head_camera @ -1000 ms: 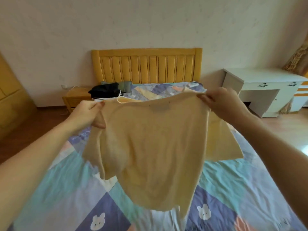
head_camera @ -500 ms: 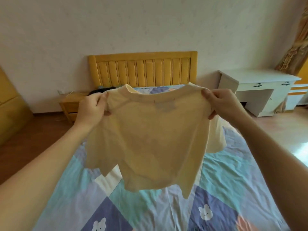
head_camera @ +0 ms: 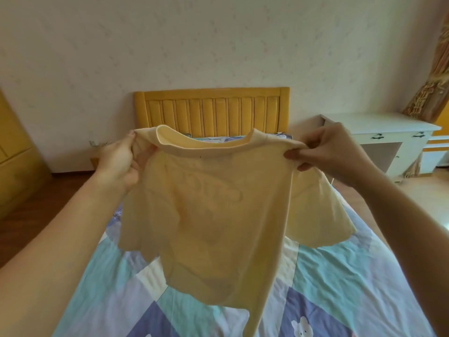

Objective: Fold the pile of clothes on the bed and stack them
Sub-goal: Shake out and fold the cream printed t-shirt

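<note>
While the left hand (head_camera: 119, 161) and right hand (head_camera: 332, 152) pinch its shoulders, the yellow T-shirt (head_camera: 209, 215) hangs above the bed (head_camera: 340, 276).

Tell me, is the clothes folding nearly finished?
Can't say. No finished stack shows. In hand: the left hand and right hand pinch the yellow T-shirt by its shoulders, hanging unfolded above the bed. Left: fold and stack it.

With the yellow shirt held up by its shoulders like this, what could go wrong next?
1. The left hand and right hand each hold only a shoulder edge of the yellow shirt; either grip might slip.
2. One sleeve flares sideways and could bunch under when laid on the bed.
</note>
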